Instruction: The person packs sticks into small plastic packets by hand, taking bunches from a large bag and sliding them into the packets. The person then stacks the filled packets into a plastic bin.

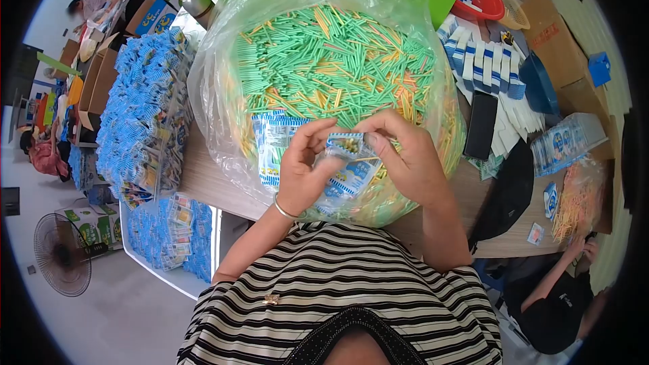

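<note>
Over the near side of the large clear plastic bag (213,88) of green, yellow and orange sticks (338,61), the left hand (307,165) and right hand (405,155) hold a small printed packet (346,144) between them. The right thumb and forefinger pinch its right end; the left fingers curl in at its left end, thumb below. More blue-and-white packets (274,149) lie on the sticks beside the left hand. The bag stands at the table's (223,186) near edge, right of a tall heap of blue packets (138,108).
</note>
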### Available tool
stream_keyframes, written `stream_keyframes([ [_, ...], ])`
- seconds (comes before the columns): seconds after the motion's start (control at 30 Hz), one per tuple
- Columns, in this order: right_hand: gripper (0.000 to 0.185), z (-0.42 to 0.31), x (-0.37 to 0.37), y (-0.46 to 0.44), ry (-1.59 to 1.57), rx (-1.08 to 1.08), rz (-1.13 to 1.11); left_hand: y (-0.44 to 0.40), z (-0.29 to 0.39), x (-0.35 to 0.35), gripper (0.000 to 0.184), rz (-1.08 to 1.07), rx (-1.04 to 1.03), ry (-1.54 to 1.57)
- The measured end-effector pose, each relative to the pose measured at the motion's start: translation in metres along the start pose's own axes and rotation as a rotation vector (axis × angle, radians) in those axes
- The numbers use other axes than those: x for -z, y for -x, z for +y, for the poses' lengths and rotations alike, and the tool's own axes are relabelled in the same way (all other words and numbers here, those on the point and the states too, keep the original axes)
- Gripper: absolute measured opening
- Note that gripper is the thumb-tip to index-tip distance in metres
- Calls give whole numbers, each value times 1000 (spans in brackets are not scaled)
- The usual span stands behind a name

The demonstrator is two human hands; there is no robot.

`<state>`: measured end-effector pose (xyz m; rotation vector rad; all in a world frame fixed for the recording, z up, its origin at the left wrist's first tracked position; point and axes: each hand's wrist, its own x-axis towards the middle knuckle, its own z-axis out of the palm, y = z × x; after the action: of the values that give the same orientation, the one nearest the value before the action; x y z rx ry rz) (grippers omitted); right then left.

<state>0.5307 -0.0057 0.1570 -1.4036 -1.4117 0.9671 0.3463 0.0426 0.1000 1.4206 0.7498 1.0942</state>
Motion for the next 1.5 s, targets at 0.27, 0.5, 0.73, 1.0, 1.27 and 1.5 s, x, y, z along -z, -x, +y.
stream_keyframes([
  [0.27, 25, 10, 0, -36, 305, 148, 27, 21, 27, 47, 19, 19, 250, -95],
  [0.5, 35, 55, -20, -89, 899, 122, -36, 10, -20, 59, 23, 245, -199, -717],
  [0.73, 27, 77, -30, -99, 954, 85, -39, 9, -39, 54, 37, 300, -219, -790],
  [1.0, 20, 77, -13, -97, 592, -47, 55, 8, -23, 53, 44, 303, -193, -797],
  [1.27, 21, 64, 2, -79, -333, -43, 28, -1, 23, 42, 43, 184, -403, -883],
  [1.5, 21, 38, -27, -52, -394, -136, -238, -56, 16, 4, 46, -45, 206, 34],
])
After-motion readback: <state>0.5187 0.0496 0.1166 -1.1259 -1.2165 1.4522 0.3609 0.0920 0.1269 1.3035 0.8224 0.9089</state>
